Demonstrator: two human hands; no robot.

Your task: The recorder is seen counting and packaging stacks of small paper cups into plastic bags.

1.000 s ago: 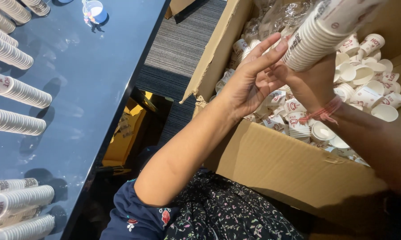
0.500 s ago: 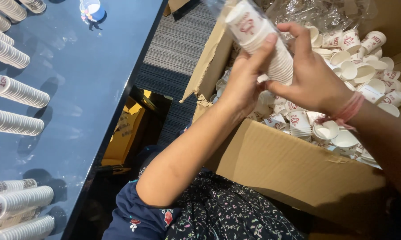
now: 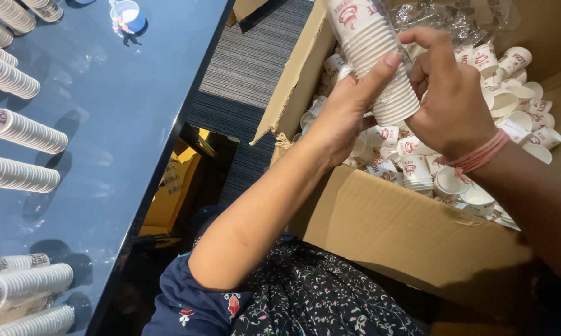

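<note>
Holding a tall stack of white paper cups (image 3: 374, 53) between them, the left hand (image 3: 346, 115) and the right hand (image 3: 448, 93) have their fingers wrapped tight around it. It tilts above an open cardboard box (image 3: 392, 230) full of loose cups (image 3: 417, 168). More cup stacks (image 3: 19, 127) lie on the dark blue table (image 3: 125, 124) to the left.

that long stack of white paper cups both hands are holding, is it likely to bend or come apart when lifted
The stack of white paper cups probably flexes and may separate, being only nested; the left hand and right hand both grip it. It is likely light, being thin paper. Laid on the dark blue table, it might roll.
</note>
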